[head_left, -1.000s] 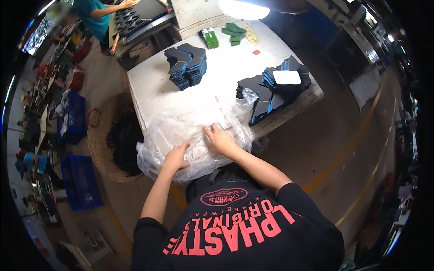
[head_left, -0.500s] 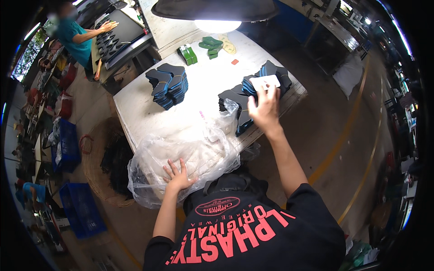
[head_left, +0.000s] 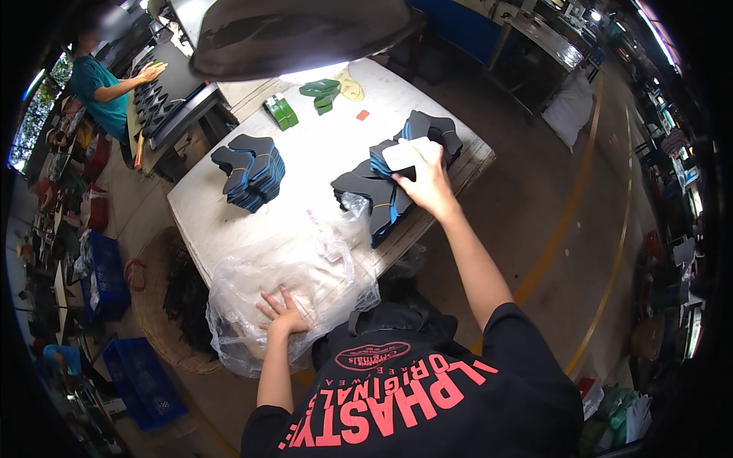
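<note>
A white worktable (head_left: pixel 313 175) carries two stacks of dark, blue-edged cut pieces. My right hand (head_left: pixel 424 179) reaches out over the right-hand stack (head_left: pixel 382 195) and grips a small white card (head_left: pixel 402 155) lying on top of it. My left hand (head_left: pixel 281 313) rests flat, fingers spread, on a crumpled clear plastic bag (head_left: pixel 286 286) that hangs over the table's near edge. The second dark stack (head_left: pixel 250 172) sits apart, further left on the table.
Green pieces (head_left: pixel 321 90) and a green box (head_left: pixel 281 112) lie at the table's far side under a lamp shade (head_left: pixel 298 34). Another person in a teal shirt (head_left: pixel 103 84) works at a table at the far left. Blue crates (head_left: pixel 107 275) and a woven basket (head_left: pixel 156 305) stand on the floor left.
My right hand left the plastic bag and reached out to the right-hand dark stack, closing on the white card. My left hand has stayed on the bag.
</note>
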`<state>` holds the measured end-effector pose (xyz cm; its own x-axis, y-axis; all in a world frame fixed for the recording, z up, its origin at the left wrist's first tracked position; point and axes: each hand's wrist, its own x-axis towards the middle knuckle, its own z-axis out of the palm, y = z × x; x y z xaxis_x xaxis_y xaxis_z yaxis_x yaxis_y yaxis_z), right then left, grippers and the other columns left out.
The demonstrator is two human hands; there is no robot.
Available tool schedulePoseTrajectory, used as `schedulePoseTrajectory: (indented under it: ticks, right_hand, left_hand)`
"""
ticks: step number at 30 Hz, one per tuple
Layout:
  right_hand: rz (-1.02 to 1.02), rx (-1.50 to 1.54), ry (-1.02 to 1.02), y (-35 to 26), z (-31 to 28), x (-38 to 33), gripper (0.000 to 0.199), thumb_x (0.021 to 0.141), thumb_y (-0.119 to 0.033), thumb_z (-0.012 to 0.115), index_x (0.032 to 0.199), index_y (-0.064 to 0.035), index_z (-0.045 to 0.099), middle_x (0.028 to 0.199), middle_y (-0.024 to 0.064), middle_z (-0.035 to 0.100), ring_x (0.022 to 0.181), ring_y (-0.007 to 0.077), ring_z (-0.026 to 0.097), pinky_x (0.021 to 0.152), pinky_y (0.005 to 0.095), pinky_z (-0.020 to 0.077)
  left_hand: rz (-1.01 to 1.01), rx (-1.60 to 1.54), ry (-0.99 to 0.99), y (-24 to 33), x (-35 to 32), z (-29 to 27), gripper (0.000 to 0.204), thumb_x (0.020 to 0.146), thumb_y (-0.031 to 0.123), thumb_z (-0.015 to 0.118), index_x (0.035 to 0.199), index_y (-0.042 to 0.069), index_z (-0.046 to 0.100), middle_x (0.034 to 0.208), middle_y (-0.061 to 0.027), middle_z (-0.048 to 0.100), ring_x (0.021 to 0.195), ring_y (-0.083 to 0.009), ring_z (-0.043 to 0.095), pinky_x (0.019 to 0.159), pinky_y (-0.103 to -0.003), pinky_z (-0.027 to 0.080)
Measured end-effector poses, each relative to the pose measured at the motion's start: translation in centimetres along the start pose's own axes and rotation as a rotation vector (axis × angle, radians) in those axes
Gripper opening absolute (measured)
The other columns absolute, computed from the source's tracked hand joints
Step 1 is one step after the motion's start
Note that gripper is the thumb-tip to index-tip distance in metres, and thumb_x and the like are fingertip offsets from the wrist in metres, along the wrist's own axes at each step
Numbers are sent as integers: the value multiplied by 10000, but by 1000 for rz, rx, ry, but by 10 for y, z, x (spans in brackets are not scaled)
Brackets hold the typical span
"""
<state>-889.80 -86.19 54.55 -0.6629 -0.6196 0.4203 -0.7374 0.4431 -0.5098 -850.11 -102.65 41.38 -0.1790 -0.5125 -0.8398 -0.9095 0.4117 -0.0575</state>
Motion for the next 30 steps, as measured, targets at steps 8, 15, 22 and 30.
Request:
schedulePoseTrajectory:
  ticks: [8, 15, 22, 30]
  right_hand:
    - [-10, 495, 141, 65, -61, 9, 620, 826, -141, 897, 1373, -135, 604, 1251, 126, 632, 1171, 305, 596, 1029, 404, 492]
    - [38, 67, 12, 193, -141, 30, 623, 814, -98, 882, 1364, -138, 593, 1270, 154, 535, 1223, 363, 576, 1028, 419, 496]
    - [169, 439, -237, 310, -81, 40, 567, 850, -53, 827, 1351, -115, 571, 1283, 130, 600, 1190, 294, 610, 1050, 385, 475]
    - [-21, 112, -341, 323, -63, 49, 630, 746, 101, 764, 1294, -172, 619, 1411, 164, 523, 1309, 416, 555, 1099, 432, 466]
  left_hand:
    - [166, -187, 315, -31, 2, -24, 1247, 709, 536, 919, 1686, 322, 174, 1746, -245, -88, 1591, -534, -58, 1131, -860, 113]
    - [220, -630, 1028, 33, -41, -47, 399, 984, 180, 679, 1365, 61, 665, 1517, -244, 544, 1414, -375, 506, 1165, -553, 384]
    - [596, -1094, 834, 205, -111, -60, 256, 1036, 98, 616, 1256, -7, 693, 1113, -163, 757, 1002, -200, 730, 887, -345, 574]
    - [479, -744, 594, 267, -107, -49, 812, 1059, 369, 608, 1572, -164, 272, 1482, -413, 492, 1422, -476, 495, 1197, -443, 388]
